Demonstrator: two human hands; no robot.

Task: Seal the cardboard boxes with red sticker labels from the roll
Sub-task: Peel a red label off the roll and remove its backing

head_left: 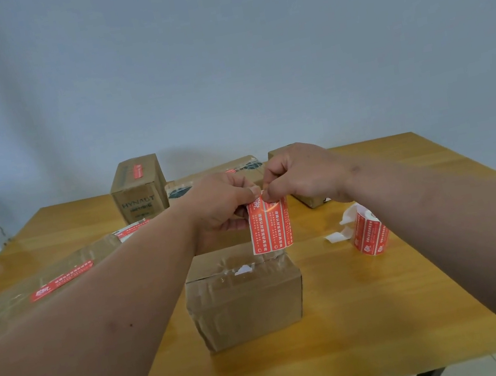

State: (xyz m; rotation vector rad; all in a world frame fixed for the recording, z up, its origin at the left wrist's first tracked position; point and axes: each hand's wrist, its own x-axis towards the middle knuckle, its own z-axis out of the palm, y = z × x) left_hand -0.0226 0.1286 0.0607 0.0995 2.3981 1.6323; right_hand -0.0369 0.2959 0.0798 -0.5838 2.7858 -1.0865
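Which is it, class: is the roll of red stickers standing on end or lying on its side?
Lying on its side, somewhat tilted. The roll rests on the table on its curved red face, one flat end showing, white backing paper trailing loose.

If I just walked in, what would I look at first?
Probably the bright red sticker sheet, hanging in the middle where the left hand and right hand pinch its top edge. Right below it stands a small cardboard box with no red label on it yet. The sticker roll lies on the yellow table, to the right of the box.
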